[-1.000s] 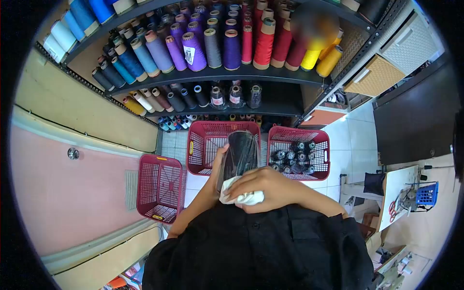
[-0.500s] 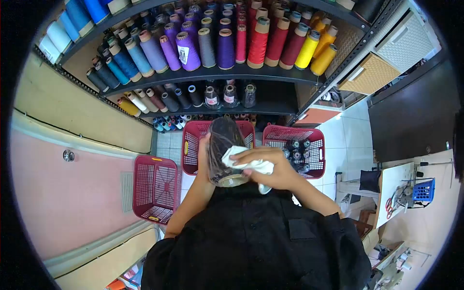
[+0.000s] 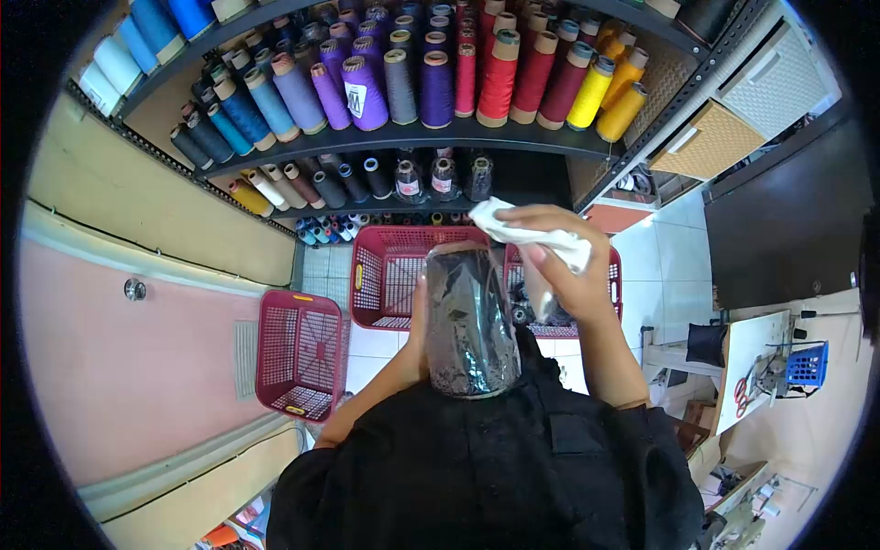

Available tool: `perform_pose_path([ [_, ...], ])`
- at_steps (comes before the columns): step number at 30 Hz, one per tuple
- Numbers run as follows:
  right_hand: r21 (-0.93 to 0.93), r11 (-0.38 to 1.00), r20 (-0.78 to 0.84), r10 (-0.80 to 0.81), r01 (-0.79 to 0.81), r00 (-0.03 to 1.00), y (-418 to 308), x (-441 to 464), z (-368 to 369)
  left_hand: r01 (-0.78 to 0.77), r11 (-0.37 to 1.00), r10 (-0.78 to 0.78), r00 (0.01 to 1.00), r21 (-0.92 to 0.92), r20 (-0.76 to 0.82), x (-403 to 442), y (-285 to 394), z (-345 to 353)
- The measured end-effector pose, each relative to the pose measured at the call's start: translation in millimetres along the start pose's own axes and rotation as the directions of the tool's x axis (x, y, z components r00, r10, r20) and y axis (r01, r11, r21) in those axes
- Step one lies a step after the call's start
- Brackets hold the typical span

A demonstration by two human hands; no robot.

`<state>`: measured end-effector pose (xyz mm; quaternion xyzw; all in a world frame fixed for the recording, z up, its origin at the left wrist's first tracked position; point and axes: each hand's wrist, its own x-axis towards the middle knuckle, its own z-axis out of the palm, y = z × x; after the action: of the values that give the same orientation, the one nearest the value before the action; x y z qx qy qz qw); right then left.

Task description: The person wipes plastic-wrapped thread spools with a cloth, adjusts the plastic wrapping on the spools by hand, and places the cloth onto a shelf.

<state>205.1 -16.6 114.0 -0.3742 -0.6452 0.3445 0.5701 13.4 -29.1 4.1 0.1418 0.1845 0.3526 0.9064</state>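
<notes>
A large dark thread cone (image 3: 472,325) in clear plastic wrap stands nearly upright in front of my chest. My left hand (image 3: 418,339) grips its left side, the fingers mostly hidden behind it. A folded white cloth (image 3: 532,236) is pinched in my right hand (image 3: 573,261), up and to the right of the cone and apart from it. One end of the cloth hangs down below the hand. Beneath them are a red plastic basket (image 3: 381,231) and a second red basket (image 3: 616,293), the latter partly covered by my right arm and holding wrapped dark cones.
Ahead, a black shelf (image 3: 403,139) carries rows of coloured thread cones. Smaller and wrapped cones stand on the lower shelf (image 3: 527,188). Another red basket (image 3: 298,357) is at the left by a pink door (image 3: 137,367). A white table (image 3: 747,367) with scissors (image 3: 741,397) is on the right.
My right hand with the cloth has lifted off the cone, moving up and right. The cone has shifted right and closer to my chest, and its lower end now points differently.
</notes>
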Motion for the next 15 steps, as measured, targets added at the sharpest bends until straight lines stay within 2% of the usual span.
perform_pose_path([
  [1, 0.001, 1.0, 0.022, 0.003, -0.003, 1.0, 5, 6, 6, 0.031, 0.999, -0.031, 0.999, 0.013, 0.004, 3, 0, -1],
  [3, -0.067, 0.997, 0.22, 0.061, -0.047, 0.974, 9, 7, 22, -0.048, 0.992, 0.065, 0.987, 0.116, -0.147, 9, 3, 10],
  [4, -0.199, 0.975, 0.319, -0.029, 0.097, 0.947, 13, 2, 30, -0.058, 0.997, 0.067, 0.976, 0.049, -0.207, 4, 6, 18],
  [5, -0.251, 0.962, 0.354, -0.008, 0.103, 0.935, 9, -5, 34, -0.077, 0.962, 0.134, 0.969, 0.261, -0.207, 5, 6, 2],
  [7, -0.193, 0.977, 0.508, 0.016, 0.095, 0.861, 2, -23, 41, -0.015, 0.991, 0.014, 1.0, -0.132, -0.008, 7, 15, -13],
  [9, -0.145, 0.988, 0.661, 0.063, 0.045, 0.748, -12, -33, 41, -0.125, 0.992, 0.129, 0.976, 0.036, -0.177, 5, 18, -15],
  [11, -0.087, 0.996, 0.76, 0.059, 0.01, 0.647, -15, -38, 37, -0.121, 0.992, 0.124, 0.991, 0.045, -0.056, 4, 21, -21],
  [13, 0.023, 1.0, 0.704, -0.01, -0.008, 0.711, -17, -30, 30, -0.136, 0.987, 0.146, 0.982, 0.087, -0.121, 5, 26, -6],
  [15, 0.039, 0.999, 0.516, -0.011, -0.01, 0.857, -15, -14, 22, -0.153, 0.979, 0.175, 0.969, 0.131, -0.174, 5, 29, 8],
])
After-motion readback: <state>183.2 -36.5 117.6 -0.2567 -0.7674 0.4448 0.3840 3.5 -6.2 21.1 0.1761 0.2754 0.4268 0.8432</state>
